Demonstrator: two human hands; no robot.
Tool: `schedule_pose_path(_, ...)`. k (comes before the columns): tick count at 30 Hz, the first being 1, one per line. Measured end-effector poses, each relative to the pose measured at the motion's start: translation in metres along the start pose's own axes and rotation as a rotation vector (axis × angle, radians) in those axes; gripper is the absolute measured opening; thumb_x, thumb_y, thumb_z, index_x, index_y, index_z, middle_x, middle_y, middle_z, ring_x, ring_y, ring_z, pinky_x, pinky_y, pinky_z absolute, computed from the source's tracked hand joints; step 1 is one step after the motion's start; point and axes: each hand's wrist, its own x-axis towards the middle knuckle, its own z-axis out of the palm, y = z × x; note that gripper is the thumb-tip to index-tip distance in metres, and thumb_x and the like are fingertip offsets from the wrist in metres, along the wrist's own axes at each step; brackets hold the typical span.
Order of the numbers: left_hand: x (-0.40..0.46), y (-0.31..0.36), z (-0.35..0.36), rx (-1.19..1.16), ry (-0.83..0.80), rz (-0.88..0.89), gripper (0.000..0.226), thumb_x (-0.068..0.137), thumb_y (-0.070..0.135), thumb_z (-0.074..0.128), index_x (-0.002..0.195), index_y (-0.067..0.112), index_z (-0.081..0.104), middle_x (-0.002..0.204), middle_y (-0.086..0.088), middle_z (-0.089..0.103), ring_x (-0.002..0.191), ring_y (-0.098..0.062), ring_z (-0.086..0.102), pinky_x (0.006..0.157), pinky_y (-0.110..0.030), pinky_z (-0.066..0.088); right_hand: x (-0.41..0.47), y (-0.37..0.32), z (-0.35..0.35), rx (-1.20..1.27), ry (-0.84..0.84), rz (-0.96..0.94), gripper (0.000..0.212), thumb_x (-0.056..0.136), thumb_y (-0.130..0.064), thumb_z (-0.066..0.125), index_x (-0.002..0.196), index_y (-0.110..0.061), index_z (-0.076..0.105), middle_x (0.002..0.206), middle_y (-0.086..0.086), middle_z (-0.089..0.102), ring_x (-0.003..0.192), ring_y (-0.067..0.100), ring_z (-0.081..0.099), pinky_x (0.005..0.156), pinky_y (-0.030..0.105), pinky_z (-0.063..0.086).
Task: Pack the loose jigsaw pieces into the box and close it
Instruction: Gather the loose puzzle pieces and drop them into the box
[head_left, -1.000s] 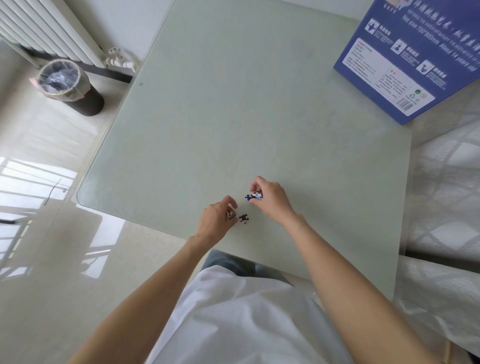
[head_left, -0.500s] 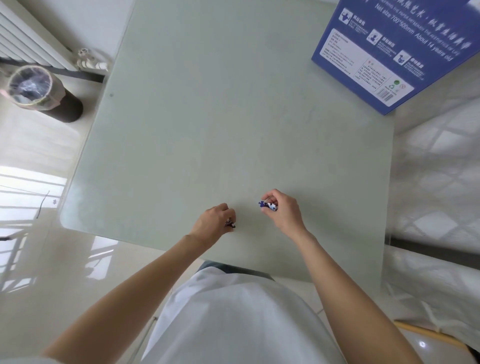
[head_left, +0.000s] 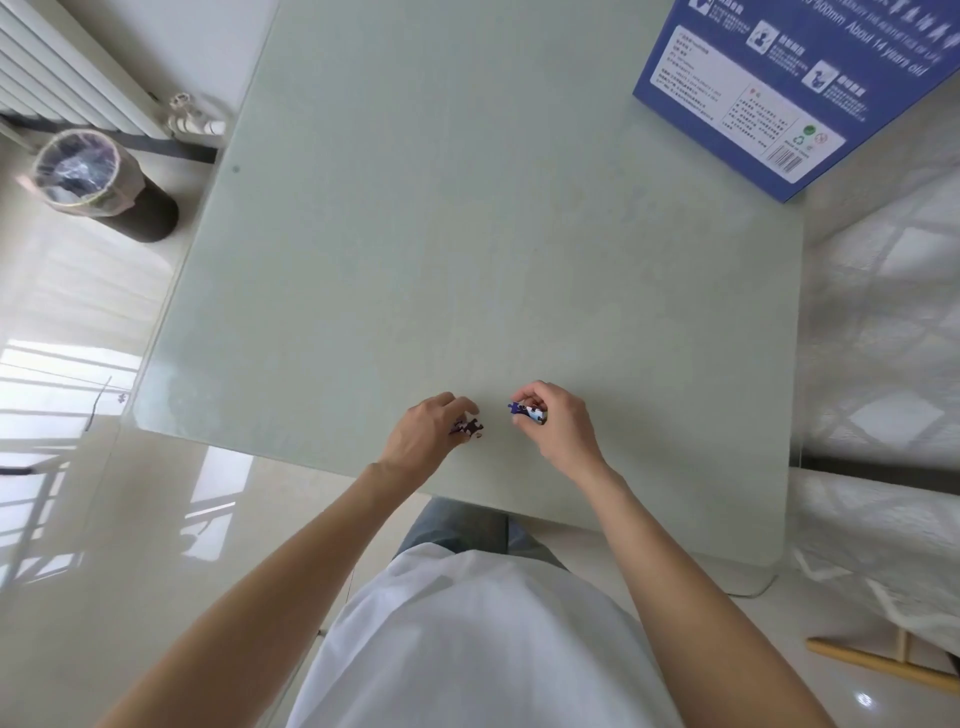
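Note:
My left hand (head_left: 428, 435) hovers low over the near part of the glass table (head_left: 467, 234), its curled fingers pinching dark purple jigsaw pieces (head_left: 467, 428). My right hand (head_left: 558, 423), a little to the right, pinches blue-and-white jigsaw pieces (head_left: 527, 412) between thumb and fingers. The blue jigsaw box (head_left: 810, 78) lies at the table's far right corner, printed side up, partly cut off by the frame. No other loose pieces show on the table.
A bin (head_left: 98, 182) lined with a plastic bag stands on the floor to the left, by a white radiator (head_left: 57, 67). One small piece (head_left: 120, 398) lies on the floor near the table's left corner. White quilted fabric (head_left: 883, 322) borders the table's right side.
My left hand has picked the loose dark piece up off the table and now holds it with the others. My right hand keeps its pieces; the view has shifted slightly.

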Motion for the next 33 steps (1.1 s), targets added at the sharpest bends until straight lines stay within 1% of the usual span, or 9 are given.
schedule_pose_path(3, 0.004, -0.002, -0.003, 0.059, -0.035, 0.061, 0.022, 0.086, 0.02, 0.063, 0.107, 0.012, 0.061, 0.098, -0.007, 0.06, 0.084, -0.027, 0.058, 0.068, -0.025, 0.038, -0.005, 0.003, 0.007, 0.006, 0.032, -0.009, 0.017, 0.079, -0.006, 0.069, 0.094, -0.012, 0.065, 0.09, 0.002, 0.066, 0.081, 0.017, 0.06, 0.073, 0.023, 0.046)
schedule_pose_path(6, 0.006, -0.003, -0.004, 0.095, -0.061, 0.107, 0.02, 0.086, 0.021, 0.063, 0.104, 0.011, 0.061, 0.097, -0.008, 0.059, 0.08, -0.028, 0.058, 0.066, -0.026, 0.038, -0.009, 0.004, 0.01, 0.01, 0.04, -0.006, 0.017, 0.079, -0.007, 0.07, 0.095, -0.012, 0.065, 0.089, 0.001, 0.066, 0.081, 0.017, 0.06, 0.075, 0.027, 0.048)
schedule_pose_path(10, 0.011, -0.006, -0.003, 0.073, -0.09, 0.082, 0.022, 0.083, 0.02, 0.067, 0.101, 0.008, 0.06, 0.1, -0.008, 0.055, 0.078, -0.029, 0.058, 0.066, -0.026, 0.038, -0.013, 0.003, 0.012, 0.046, 0.068, -0.001, 0.017, 0.079, -0.006, 0.069, 0.094, -0.012, 0.066, 0.085, -0.002, 0.064, 0.077, 0.016, 0.059, 0.072, 0.025, 0.047)
schedule_pose_path(16, 0.013, -0.005, -0.005, 0.034, -0.094, 0.109, 0.02, 0.08, 0.019, 0.07, 0.091, 0.008, 0.057, 0.09, -0.005, 0.058, 0.066, -0.019, 0.046, 0.063, -0.028, 0.04, -0.016, 0.002, 0.017, 0.052, 0.085, -0.002, 0.016, 0.079, -0.005, 0.069, 0.093, -0.012, 0.066, 0.088, 0.001, 0.067, 0.079, 0.017, 0.06, 0.074, 0.028, 0.048)
schedule_pose_path(18, 0.012, -0.006, -0.007, -0.036, -0.096, 0.05, 0.018, 0.077, 0.018, 0.072, 0.085, 0.011, 0.058, 0.081, 0.0, 0.059, 0.065, -0.018, 0.047, 0.057, -0.023, 0.034, -0.017, 0.003, 0.015, 0.02, 0.102, -0.013, 0.014, 0.078, -0.006, 0.07, 0.091, -0.011, 0.066, 0.089, 0.002, 0.066, 0.079, 0.016, 0.059, 0.073, 0.027, 0.046)
schedule_pose_path(21, 0.014, -0.01, -0.012, -0.253, -0.133, -0.095, 0.016, 0.075, 0.014, 0.071, 0.074, 0.021, 0.056, 0.069, 0.003, 0.06, 0.061, -0.017, 0.055, 0.054, -0.02, 0.04, -0.018, 0.002, 0.011, -0.013, 0.143, -0.029, 0.01, 0.078, -0.009, 0.071, 0.087, -0.009, 0.066, 0.085, 0.001, 0.062, 0.076, 0.016, 0.056, 0.069, 0.024, 0.042)
schedule_pose_path(25, 0.028, -0.013, -0.032, -0.423, -0.14, -0.121, 0.017, 0.078, 0.012, 0.067, 0.079, 0.026, 0.056, 0.078, -0.001, 0.066, 0.051, -0.009, 0.057, 0.055, -0.02, 0.046, -0.009, -0.009, -0.008, -0.024, 0.145, -0.005, 0.008, 0.077, -0.01, 0.072, 0.083, -0.011, 0.067, 0.081, -0.002, 0.062, 0.076, 0.018, 0.059, 0.07, 0.029, 0.046)
schedule_pose_path(29, 0.062, -0.001, -0.076, -0.506, -0.05, -0.054, 0.015, 0.08, 0.012, 0.065, 0.08, 0.027, 0.066, 0.071, 0.006, 0.062, 0.053, -0.007, 0.053, 0.059, -0.02, 0.046, 0.012, -0.032, -0.047, -0.058, 0.145, -0.013, 0.01, 0.074, -0.009, 0.074, 0.078, -0.016, 0.068, 0.077, -0.006, 0.061, 0.072, 0.013, 0.057, 0.063, 0.022, 0.042)
schedule_pose_path(33, 0.103, 0.039, -0.135, -0.577, 0.046, 0.119, 0.015, 0.08, 0.01, 0.067, 0.08, 0.024, 0.071, 0.071, 0.003, 0.06, 0.055, -0.007, 0.053, 0.06, -0.022, 0.049, 0.03, -0.064, -0.106, -0.098, 0.196, -0.104, 0.011, 0.074, -0.01, 0.074, 0.081, -0.018, 0.071, 0.075, -0.011, 0.058, 0.068, 0.01, 0.056, 0.065, 0.027, 0.047)
